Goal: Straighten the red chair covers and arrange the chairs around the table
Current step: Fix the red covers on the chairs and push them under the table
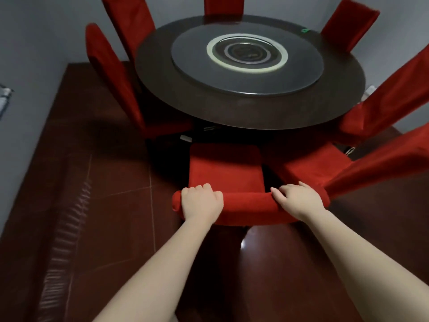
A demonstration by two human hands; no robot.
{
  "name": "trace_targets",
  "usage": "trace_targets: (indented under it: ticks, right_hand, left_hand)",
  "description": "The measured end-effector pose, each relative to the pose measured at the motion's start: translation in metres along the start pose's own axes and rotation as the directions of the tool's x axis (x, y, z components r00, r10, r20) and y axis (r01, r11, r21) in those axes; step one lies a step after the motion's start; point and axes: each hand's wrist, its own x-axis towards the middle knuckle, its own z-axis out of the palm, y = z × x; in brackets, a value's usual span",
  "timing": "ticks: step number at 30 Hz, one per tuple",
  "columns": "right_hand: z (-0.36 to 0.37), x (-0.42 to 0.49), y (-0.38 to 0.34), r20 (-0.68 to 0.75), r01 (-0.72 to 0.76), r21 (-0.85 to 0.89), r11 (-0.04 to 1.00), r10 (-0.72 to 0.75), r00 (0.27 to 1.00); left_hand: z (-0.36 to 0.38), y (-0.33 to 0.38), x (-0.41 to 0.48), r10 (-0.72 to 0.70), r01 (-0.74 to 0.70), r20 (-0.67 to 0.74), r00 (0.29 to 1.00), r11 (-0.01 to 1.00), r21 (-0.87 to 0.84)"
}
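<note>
Just on the near side of the round table (232,112) stands the near chair (225,168), its red-covered seat pointing in under the table's edge and partly in its shadow. The left hand (200,203) grips the left part of the padded top of the backrest, fingers curled over it. The right hand (299,201) holds the right end of the same top, fingers laid over the fabric and bent round it. Both forearms are bare.

Just right of this chair, a neighbouring chair (308,166) sits at an angle to the table, close enough that its backrest nearly meets the right hand. Five more red chairs (109,73) ring the table – two on its left, one at the far side, two on its right. A grey turntable (246,66) lies on the table's middle. Dark red floor tiles (104,205) spread out around the table.
</note>
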Motion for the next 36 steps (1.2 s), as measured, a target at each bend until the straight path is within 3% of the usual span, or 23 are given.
trace_targets:
  ticks: [5,18,28,36]
  right_hand:
    - [0.01,0.007,0.002,-0.142,-0.021,-0.087,0.996,0.008,0.99]
    - [0.02,0.041,-0.089,-0.258,-0.138,0.066,0.988,0.15,0.954]
    - [0.009,0.117,-0.146,-0.445,-0.194,0.077,0.978,0.207,0.871]
    - [-0.001,0.141,-0.13,-0.479,-0.18,-0.01,0.984,0.154,0.864]
  left_hand:
    - [0.005,-0.003,0.012,0.053,-0.055,-0.045,0.998,0.998,-0.029]
    - [0.001,-0.089,0.109,0.315,-0.308,-0.206,0.926,0.949,0.064]
    - [-0.013,-0.133,0.211,0.385,-0.385,-0.275,0.881,0.921,0.056]
    - [-0.017,-0.119,0.231,0.391,-0.398,-0.259,0.883,0.917,0.026]
